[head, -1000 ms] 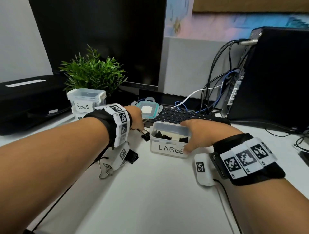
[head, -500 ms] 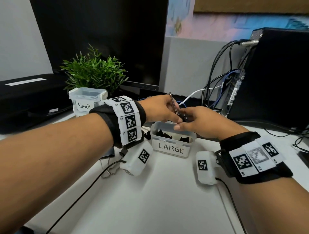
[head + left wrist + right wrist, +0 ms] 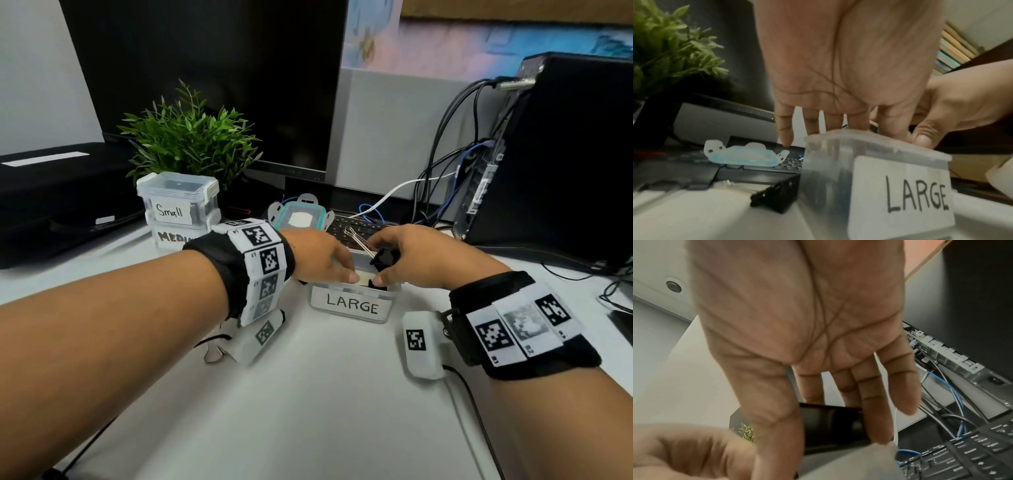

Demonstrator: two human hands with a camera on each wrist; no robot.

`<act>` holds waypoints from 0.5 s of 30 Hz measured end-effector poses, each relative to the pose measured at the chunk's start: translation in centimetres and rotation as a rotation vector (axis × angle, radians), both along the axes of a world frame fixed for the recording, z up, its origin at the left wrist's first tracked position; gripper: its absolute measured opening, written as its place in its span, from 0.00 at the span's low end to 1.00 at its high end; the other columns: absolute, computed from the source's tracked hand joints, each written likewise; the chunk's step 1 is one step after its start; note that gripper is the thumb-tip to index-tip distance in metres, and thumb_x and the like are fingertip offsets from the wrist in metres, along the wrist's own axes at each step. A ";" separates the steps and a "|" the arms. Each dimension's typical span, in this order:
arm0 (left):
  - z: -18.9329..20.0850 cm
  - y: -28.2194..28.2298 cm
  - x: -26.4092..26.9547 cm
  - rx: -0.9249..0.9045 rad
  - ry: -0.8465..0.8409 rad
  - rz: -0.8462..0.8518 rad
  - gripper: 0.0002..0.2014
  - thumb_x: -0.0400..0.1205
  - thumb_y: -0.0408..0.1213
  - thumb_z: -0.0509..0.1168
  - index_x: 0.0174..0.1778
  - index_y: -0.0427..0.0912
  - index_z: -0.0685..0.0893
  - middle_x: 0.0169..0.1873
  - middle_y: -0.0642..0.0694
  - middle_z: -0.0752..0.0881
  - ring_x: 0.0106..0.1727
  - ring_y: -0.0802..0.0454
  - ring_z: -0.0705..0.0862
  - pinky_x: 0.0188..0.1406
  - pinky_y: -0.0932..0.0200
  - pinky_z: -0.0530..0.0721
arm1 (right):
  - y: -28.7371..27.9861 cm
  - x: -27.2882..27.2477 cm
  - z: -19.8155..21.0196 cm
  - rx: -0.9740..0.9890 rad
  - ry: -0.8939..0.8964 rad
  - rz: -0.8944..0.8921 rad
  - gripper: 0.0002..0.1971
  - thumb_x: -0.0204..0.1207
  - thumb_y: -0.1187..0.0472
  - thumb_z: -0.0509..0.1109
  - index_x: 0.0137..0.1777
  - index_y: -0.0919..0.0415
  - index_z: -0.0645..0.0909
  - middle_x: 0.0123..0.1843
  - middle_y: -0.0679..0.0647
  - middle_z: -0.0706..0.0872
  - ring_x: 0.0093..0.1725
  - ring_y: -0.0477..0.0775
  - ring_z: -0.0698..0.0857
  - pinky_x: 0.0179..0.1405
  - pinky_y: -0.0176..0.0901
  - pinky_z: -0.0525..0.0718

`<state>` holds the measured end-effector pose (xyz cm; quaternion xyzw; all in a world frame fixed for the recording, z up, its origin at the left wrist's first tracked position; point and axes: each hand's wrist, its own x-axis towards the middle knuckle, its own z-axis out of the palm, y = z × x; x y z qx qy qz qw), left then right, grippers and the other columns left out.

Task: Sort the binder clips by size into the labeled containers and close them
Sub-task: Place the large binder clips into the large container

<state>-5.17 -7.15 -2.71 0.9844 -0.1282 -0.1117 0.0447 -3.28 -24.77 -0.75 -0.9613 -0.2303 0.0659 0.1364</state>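
My right hand [image 3: 387, 267] pinches a large black binder clip [image 3: 384, 257] over the open clear LARGE container [image 3: 352, 306]; the clip's silver handles [image 3: 358, 240] stick up to the left. The right wrist view shows this clip [image 3: 830, 423] held between thumb and fingers. My left hand [image 3: 337, 265] rests with fairly straight fingers [image 3: 857, 121] on the LARGE container's [image 3: 898, 191] rim and holds nothing. Another black clip [image 3: 777, 198] lies on the desk left of the container. The teal-edged lid [image 3: 301, 219] lies behind it on the keyboard.
Closed Small container [image 3: 178, 198] stands stacked on the Medium one [image 3: 169, 237] at the left, before a green plant [image 3: 188, 137]. Wire handles of a clip [image 3: 214, 354] show under my left wrist. A monitor, keyboard [image 3: 356, 226], cables and computer tower [image 3: 555, 154] crowd the back.
Both hands have come down from above the container to its rim. The left hand has let go of the clip's handles; the right hand keeps the clip.
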 end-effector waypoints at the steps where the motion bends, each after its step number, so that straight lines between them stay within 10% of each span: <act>1: -0.3 0.1 0.1 0.020 0.032 -0.029 0.24 0.79 0.66 0.51 0.64 0.61 0.80 0.59 0.53 0.83 0.62 0.51 0.78 0.67 0.48 0.76 | 0.1 -0.1 0.1 -0.015 0.012 0.016 0.32 0.67 0.55 0.80 0.71 0.45 0.75 0.60 0.47 0.84 0.55 0.48 0.80 0.55 0.40 0.77; 6: -0.7 0.3 0.1 0.224 0.020 -0.174 0.28 0.80 0.67 0.43 0.69 0.63 0.76 0.61 0.53 0.81 0.68 0.48 0.69 0.72 0.47 0.68 | 0.7 -0.6 0.0 -0.170 -0.005 0.042 0.23 0.73 0.58 0.74 0.69 0.47 0.79 0.56 0.49 0.85 0.55 0.52 0.82 0.58 0.44 0.82; 15: -1.0 1.9 -0.3 -0.042 -0.048 -0.135 0.26 0.76 0.68 0.57 0.50 0.52 0.90 0.56 0.53 0.86 0.66 0.50 0.78 0.65 0.46 0.78 | 0.8 -0.5 -0.3 -0.246 -0.044 0.032 0.16 0.75 0.60 0.69 0.63 0.52 0.85 0.54 0.51 0.87 0.53 0.54 0.83 0.54 0.44 0.83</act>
